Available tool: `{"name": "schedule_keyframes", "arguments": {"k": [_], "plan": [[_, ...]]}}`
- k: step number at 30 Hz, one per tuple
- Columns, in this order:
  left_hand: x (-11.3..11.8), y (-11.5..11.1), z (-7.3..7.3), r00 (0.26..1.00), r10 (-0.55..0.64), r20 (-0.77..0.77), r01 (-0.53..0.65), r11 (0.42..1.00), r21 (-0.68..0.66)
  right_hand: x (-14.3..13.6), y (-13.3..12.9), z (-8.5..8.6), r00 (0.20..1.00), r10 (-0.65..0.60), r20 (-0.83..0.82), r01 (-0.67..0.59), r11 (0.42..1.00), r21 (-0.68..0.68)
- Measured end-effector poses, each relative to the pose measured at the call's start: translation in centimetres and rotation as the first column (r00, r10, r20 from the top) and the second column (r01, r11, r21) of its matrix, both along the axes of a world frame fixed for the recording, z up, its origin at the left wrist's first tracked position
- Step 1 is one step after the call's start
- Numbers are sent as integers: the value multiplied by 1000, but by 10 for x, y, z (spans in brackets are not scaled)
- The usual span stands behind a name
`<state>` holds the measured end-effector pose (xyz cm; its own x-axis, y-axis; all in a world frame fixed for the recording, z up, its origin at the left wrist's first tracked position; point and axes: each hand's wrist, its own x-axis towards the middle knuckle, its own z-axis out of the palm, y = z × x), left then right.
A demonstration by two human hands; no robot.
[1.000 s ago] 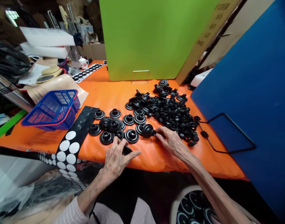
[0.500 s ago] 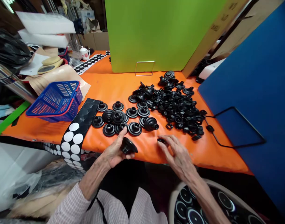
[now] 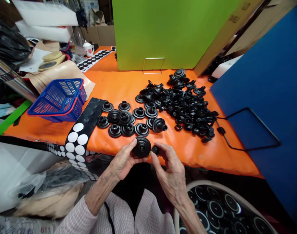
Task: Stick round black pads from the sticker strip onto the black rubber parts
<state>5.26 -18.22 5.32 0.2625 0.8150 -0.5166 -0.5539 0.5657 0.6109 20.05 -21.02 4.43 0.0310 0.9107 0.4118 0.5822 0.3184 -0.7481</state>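
Note:
My left hand [image 3: 125, 159] is closed on a round black stepped disc [image 3: 142, 147], its face turned up toward me. Just to its right, my right hand [image 3: 169, 165] pinches a small black nut-like ring [image 3: 155, 149] between thumb and fingers. Disc and ring are very close; whether they touch I cannot tell. Beyond my hands, several similar black discs with raised hubs [image 3: 141, 129] lie on the orange tabletop. A heap of small black rings [image 3: 187, 112] is piled to the right, with more discs [image 3: 148, 92] at its back.
A blue plastic basket [image 3: 58, 100] stands at the left, beside a black strip with white round stickers [image 3: 77, 136]. A green panel [image 3: 175, 32] rises at the back and a blue panel [image 3: 265, 97] at the right. Below the table edge sits a tub [image 3: 179, 208] of black round parts.
My left hand has moved right and turned the disc face-up. My right hand has brought the small ring left, close beside the disc. The view has shifted slightly.

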Motion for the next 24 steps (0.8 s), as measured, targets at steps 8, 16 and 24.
{"name": "schedule_keyframes", "arguments": {"k": [8,16,24], "plan": [[5,-6,1,991,-11,-134,44,969,244,-5,-4,12,998,58,39,-59,998,26],[6,-11,-3,958,-40,-285,134,939,317,-12,-7,4,986,40,162,-44,999,24],[5,-9,2,985,-34,-169,77,965,250,-5,-8,4,982,-81,-173,24,951,-307]]}}
